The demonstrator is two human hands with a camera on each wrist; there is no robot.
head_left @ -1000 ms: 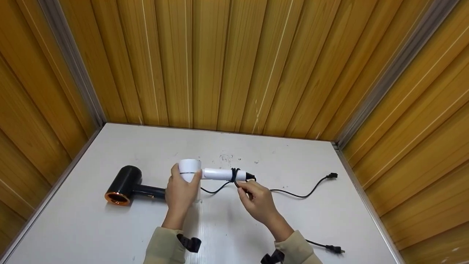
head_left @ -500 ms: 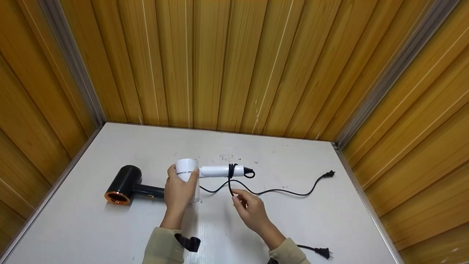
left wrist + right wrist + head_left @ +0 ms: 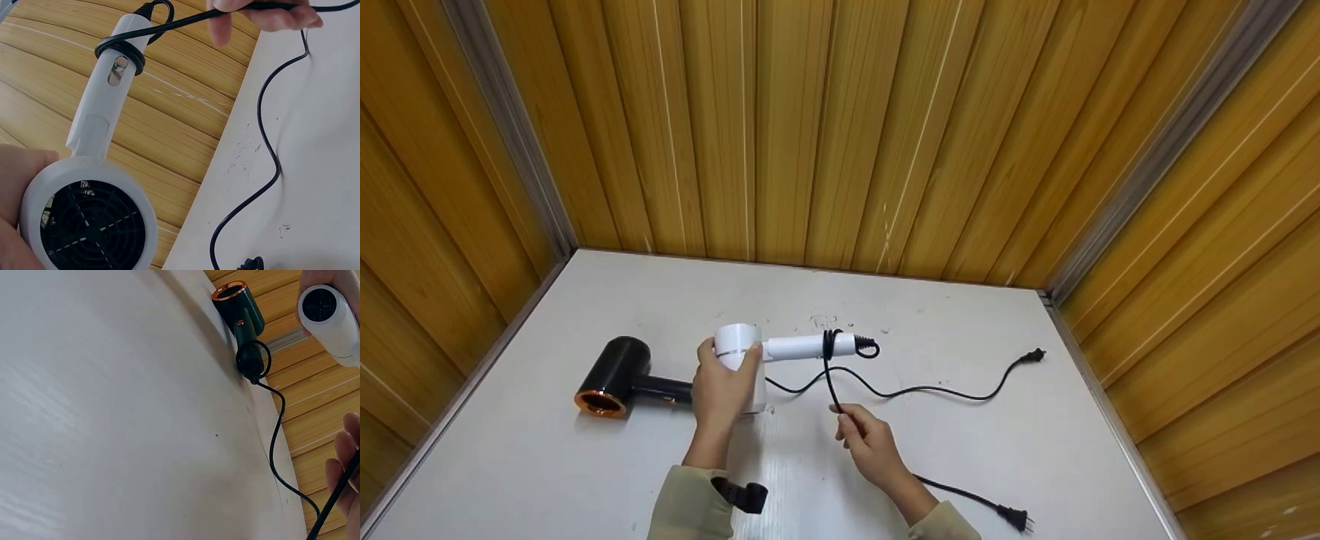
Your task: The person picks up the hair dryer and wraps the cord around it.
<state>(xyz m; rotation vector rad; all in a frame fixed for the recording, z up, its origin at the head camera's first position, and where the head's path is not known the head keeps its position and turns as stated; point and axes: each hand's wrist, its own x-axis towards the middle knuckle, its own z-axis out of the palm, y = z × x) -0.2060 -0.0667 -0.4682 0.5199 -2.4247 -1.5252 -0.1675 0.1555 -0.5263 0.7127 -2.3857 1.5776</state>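
In the head view my left hand (image 3: 721,386) grips the body of a white hair dryer (image 3: 795,347), its handle pointing right. The left wrist view shows the dark round grille (image 3: 93,225) of this dryer. A black power cord (image 3: 830,382) is looped around the handle near its end. Below the handle my right hand (image 3: 871,444) pinches that cord between thumb and fingers, with the stretch up to the handle drawn straight. From behind the right wrist, a cord end with a two-prong plug (image 3: 1014,517) comes out at lower right.
A black hair dryer (image 3: 619,371) with a copper-coloured rim lies on the white table (image 3: 585,480) at left, part of its handle hidden behind my left hand. Its cord (image 3: 937,389) snakes right to a plug (image 3: 1037,355). Wood-patterned walls (image 3: 787,135) enclose the table.
My right hand has moved from beside the handle down toward me, drawing out a length of cord. The white hair dryer has shifted slightly left, and the lower plug has moved left.
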